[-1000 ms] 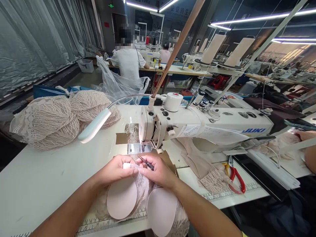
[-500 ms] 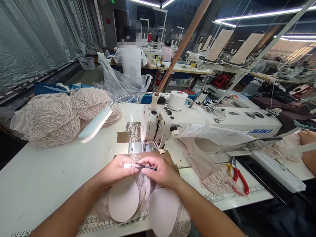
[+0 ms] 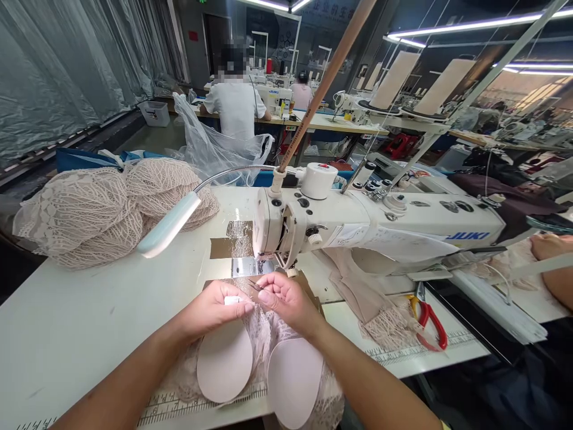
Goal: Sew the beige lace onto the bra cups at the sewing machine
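Note:
My left hand point(image 3: 225, 306) is closed, thumb against fingers, on the upper edge of a beige lace bra point(image 3: 261, 328). A small white piece point(image 3: 231, 300), perhaps a label, shows between its fingers. Two smooth oval cups point(image 3: 225, 361) of the bra lie face up below my hands. My right hand point(image 3: 286, 301) pinches a slim, dark pointed metal tool point(image 3: 255, 285); its tip points left, just above the left fingertips. Most of the tool is hidden in the hand, so its exact kind is unclear. Both hands are in front of the sewing machine's needle area.
The white sewing machine point(image 3: 380, 215) stands close ahead, its lamp point(image 3: 170, 226) reaching left. A pile of lace pieces point(image 3: 89, 209) is at the left. Red-handled scissors point(image 3: 433, 325) and beige fabric point(image 3: 358, 286) lie right. A ruler strip point(image 3: 179, 406) runs along the front edge.
My right hand has lifted the pointed tool slightly up and away from the left fingertips, tilting it. The left hand stays on the bra. The view has shifted slightly.

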Motion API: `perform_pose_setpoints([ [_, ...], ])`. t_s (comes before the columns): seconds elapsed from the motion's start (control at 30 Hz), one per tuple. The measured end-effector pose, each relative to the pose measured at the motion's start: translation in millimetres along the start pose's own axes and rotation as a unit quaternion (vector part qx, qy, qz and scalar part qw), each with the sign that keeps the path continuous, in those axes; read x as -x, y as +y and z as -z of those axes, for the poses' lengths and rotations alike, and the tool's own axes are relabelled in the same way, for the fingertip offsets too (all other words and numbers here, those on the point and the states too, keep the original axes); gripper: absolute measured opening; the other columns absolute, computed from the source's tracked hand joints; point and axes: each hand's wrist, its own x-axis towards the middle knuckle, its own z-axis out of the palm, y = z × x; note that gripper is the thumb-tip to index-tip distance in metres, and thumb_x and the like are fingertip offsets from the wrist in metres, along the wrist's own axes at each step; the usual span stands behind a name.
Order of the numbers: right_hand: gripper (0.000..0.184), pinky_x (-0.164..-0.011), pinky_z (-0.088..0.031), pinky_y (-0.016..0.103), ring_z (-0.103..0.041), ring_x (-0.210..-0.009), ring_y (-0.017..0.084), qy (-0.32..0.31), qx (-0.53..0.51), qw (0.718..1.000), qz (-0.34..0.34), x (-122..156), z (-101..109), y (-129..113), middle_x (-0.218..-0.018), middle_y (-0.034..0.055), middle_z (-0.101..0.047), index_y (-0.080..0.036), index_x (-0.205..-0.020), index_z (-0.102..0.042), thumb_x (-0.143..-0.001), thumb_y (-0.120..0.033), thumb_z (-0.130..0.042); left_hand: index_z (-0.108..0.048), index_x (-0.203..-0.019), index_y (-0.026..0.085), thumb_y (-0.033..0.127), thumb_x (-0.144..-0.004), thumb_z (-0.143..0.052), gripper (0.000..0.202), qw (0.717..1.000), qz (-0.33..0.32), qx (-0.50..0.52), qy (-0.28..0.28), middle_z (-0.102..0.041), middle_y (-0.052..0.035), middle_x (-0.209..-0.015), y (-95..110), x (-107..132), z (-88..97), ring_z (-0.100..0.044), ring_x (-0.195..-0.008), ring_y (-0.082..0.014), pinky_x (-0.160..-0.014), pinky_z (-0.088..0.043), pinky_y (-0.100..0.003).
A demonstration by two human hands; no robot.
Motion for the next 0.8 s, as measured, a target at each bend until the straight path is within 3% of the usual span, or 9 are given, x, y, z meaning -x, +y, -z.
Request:
perform_pose_setpoints([
  [0.07, 0.031, -0.067, -0.048, 0.026, -0.059, -0.075, 0.014, -0.029, -0.022, 0.999, -0.031, -0.4, -1.5, 1.2, -0.085, 0.0012, -0.062, -0.018, -0.096, -0.060, -0.071, -0.030, -0.073, -0.068, -0.073, 0.012, 0.047, -0.078, -0.069, 0.035, 1.000, -0.004, 0.007, 0.000, -0.058, -0.0025, -0.069, 0.6, 0.0, 1.0, -0.047, -0.065, -0.0147, -0.061, -0.037, -0.026],
  [0.13, 0.025, -0.059, -0.044, 0.023, -0.055, -0.067, 0.012, -0.043, 0.007, 0.998, -0.052, -0.6, -1.9, 1.6, -0.076, -0.0009, -0.058, -0.018, -0.090, -0.059, -0.071, -0.029, -0.072, -0.068, -0.077, 0.013, 0.046, -0.077, -0.070, 0.033, 1.000, 0.001, 0.012, -0.007, -0.063, -0.0049, -0.077, 1.0, 1.2, 5.0, -0.053, -0.071, -0.0166, -0.065, -0.042, -0.026],
  [0.23, 0.011, -0.052, -0.034, 0.021, -0.043, -0.056, 0.009, -0.001, 0.102, 0.994, -0.041, -0.3, 2.8, 1.7, -0.063, -0.0050, -0.048, -0.019, -0.076, -0.054, -0.077, -0.026, -0.063, -0.064, -0.084, 0.013, 0.046, -0.076, -0.072, 0.034, 0.999, 0.042, 0.016, -0.024, -0.063, -0.0041, -0.079, -0.2, 5.5, 16.2, -0.056, -0.069, -0.0159, -0.062, -0.044, -0.025],
  [0.33, 0.011, -0.051, -0.029, 0.021, -0.038, -0.053, 0.009, 0.023, 0.182, 0.982, -0.047, 1.4, 13.0, 1.5, -0.058, -0.0072, -0.042, -0.020, -0.072, -0.049, -0.079, -0.024, -0.058, -0.058, -0.077, 0.014, 0.047, -0.076, -0.071, 0.036, 0.998, 0.057, -0.014, 0.001, -0.059, -0.0006, -0.071, -2.7, 9.6, 27.5, -0.054, -0.061, -0.0134, -0.056, -0.041, -0.023],
  [0.43, 0.009, -0.051, -0.028, 0.022, -0.041, -0.053, 0.010, -0.033, 0.220, 0.972, -0.069, 4.0, 23.6, -2.2, -0.057, -0.0071, -0.047, -0.021, -0.076, -0.050, -0.081, -0.026, -0.056, -0.053, -0.074, 0.014, 0.051, -0.079, -0.066, 0.039, 0.996, 0.048, -0.072, 0.030, -0.051, 0.0020, -0.066, -2.2, 10.3, 31.5, -0.047, -0.057, -0.0111, -0.052, -0.035, -0.021],
  [0.5, 0.012, -0.053, -0.029, 0.023, -0.044, -0.056, 0.011, -0.053, 0.248, 0.966, -0.052, 5.4, 29.8, -8.9, -0.059, -0.0058, -0.049, -0.021, -0.075, -0.051, -0.084, -0.028, -0.053, -0.052, -0.076, 0.015, 0.052, -0.083, -0.060, 0.039, 0.993, 0.050, -0.103, 0.015, -0.048, 0.0025, -0.067, 1.6, 8.7, 28.8, -0.044, -0.058, -0.0108, -0.052, -0.033, -0.021],
  [0.6, 0.030, -0.053, -0.025, 0.024, -0.039, -0.056, 0.011, -0.042, 0.314, 0.948, 0.008, 5.8, 37.4, -22.4, -0.057, -0.0052, -0.041, -0.020, -0.061, -0.044, -0.089, -0.030, -0.049, -0.049, -0.077, 0.017, 0.047, -0.090, -0.052, 0.033, 0.986, 0.027, -0.160, -0.047, -0.044, 0.0033, -0.068, 10.6, 1.7, 19.8, -0.041, -0.059, -0.0109, -0.052, -0.032, -0.020],
  [0.7, 0.040, -0.053, -0.024, 0.024, -0.035, -0.054, 0.011, -0.053, 0.345, 0.936, 0.046, 4.4, 40.3, -29.2, -0.055, -0.0054, -0.035, -0.019, -0.054, -0.036, -0.089, -0.032, -0.051, -0.051, -0.079, 0.018, 0.036, -0.092, -0.047, 0.022, 0.959, -0.038, -0.274, -0.052, -0.050, 0.0010, -0.073, 18.2, -12.4, 13.4, -0.047, -0.066, -0.0139, -0.058, -0.038, -0.022],
  [0.8, 0.034, -0.059, -0.030, 0.023, -0.044, -0.062, 0.012, -0.058, 0.362, 0.927, 0.083, 2.0, 37.7, -22.0, -0.060, -0.0041, -0.045, -0.018, -0.056, -0.044, -0.085, -0.026, -0.061, -0.057, -0.080, 0.018, 0.024, -0.090, -0.043, 0.018, 0.893, -0.132, -0.430, 0.018, -0.058, -0.0062, -0.088, 20.8, -30.3, 17.4, -0.055, -0.085, -0.0208, -0.076, -0.045, -0.030],
])
